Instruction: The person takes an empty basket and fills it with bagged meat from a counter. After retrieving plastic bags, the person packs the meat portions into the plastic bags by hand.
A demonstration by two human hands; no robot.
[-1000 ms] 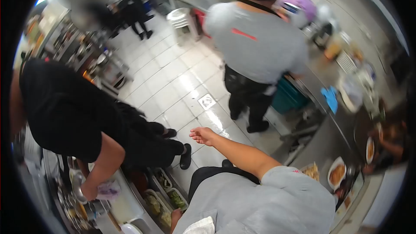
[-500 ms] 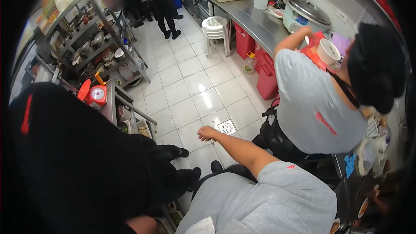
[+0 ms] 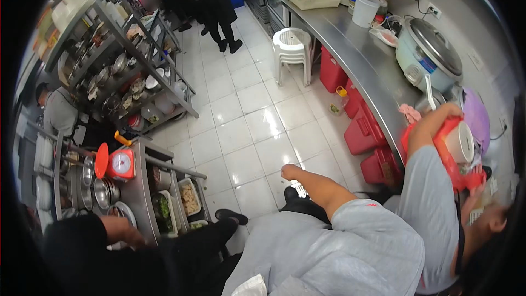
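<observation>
My right hand (image 3: 289, 172) hangs at the end of my bare forearm over the white tiled floor (image 3: 241, 112), just above my dark shoe. Its fingers look curled together, and nothing shows in them. The grey shirt on my torso fills the bottom of the view, with a white cloth (image 3: 251, 286) at its lower left. My left hand is out of sight.
At right, a co-worker in grey (image 3: 430, 214) handles a red bag (image 3: 450, 159) beside a steel counter (image 3: 350, 38). A person in black (image 3: 82, 246) stands close at left, by a red scale (image 3: 121, 164). Stools (image 3: 292, 46), red bins (image 3: 366, 129), shelves and distant people stand ahead.
The view has turned and moved forward along the aisle. The grey-shirted co-worker now appears farther right and lower. My right hand's fingers, spread earlier, look curled now; my left hand has left view.
</observation>
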